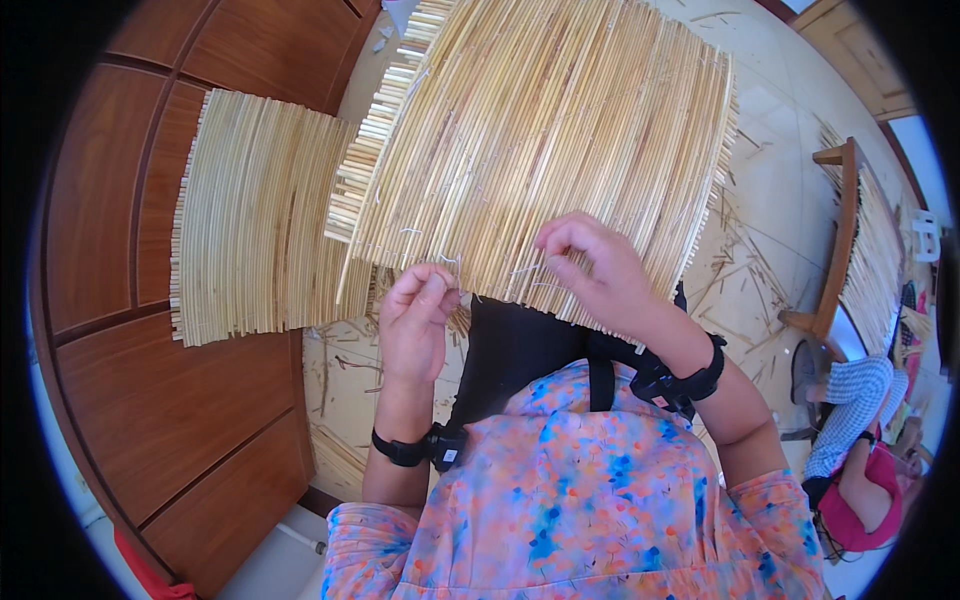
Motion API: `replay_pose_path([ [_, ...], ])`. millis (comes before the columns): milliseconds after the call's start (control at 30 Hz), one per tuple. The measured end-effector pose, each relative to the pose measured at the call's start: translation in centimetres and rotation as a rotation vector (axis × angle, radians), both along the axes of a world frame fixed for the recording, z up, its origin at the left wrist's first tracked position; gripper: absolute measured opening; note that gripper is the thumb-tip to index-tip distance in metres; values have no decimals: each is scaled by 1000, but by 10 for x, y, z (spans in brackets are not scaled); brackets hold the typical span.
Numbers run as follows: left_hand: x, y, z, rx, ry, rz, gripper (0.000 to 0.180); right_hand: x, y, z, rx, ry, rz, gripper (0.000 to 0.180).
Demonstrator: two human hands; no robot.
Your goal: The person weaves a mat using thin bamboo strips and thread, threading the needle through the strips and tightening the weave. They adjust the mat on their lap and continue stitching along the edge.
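Observation:
A large mat of straw-coloured reed stalks (540, 130) lies in front of me, its near edge over my lap. White string (525, 269) runs in rows across the stalks, with loose ends along the near edge. My left hand (415, 315) is at the mat's near left corner, thumb and forefinger pinched beside a short white string end (450, 261); what lies between the fingertips is too small to make out. Above the near edge, my right hand (605, 275) has its fingers curled in and its thumb against a white string that leads toward the left.
A second reed mat (265, 215) leans against a brown wooden cabinet (110, 190) on the left. Loose stalks (750, 275) litter the tiled floor. At the right, a wooden frame (845, 240) carries more stalks, and another person's checked trouser leg (855, 395) shows.

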State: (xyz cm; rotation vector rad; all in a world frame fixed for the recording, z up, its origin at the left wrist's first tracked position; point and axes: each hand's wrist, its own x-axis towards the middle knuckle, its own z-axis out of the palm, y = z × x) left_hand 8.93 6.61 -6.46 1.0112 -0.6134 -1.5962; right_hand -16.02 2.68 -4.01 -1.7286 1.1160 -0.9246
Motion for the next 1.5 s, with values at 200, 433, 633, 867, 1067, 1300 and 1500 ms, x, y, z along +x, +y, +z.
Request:
replay_pose_path([
  [200, 4, -2, -2, -28, -24, -3, 10, -24, 10, -2, 201, -19, -173, 11],
  [433, 19, 5, 15, -83, -323, 61, 9, -20, 24, -3, -183, 254, -49, 23],
  [633, 23, 21, 35, -234, -964, 207, 8, -10, 29, -11, -350, 343, -19, 19],
  [867, -23, 19, 57, -515, -1017, -25, 11, -3, 28, -6, -302, 403, -8, 8],
  [1067, -47, 13, 45, -530, -1180, -163, 15, -1, 30, -6, -295, 376, -54, 9],
  [1300, -68, 8, 26, -629, -1505, -60, 10, -1, 28, -13, -319, 320, -81, 14],
  [1500, -60, 0, 22, -556, -1524, -79, 12, -7, 27, -19, -283, 245, -106, 24],
])
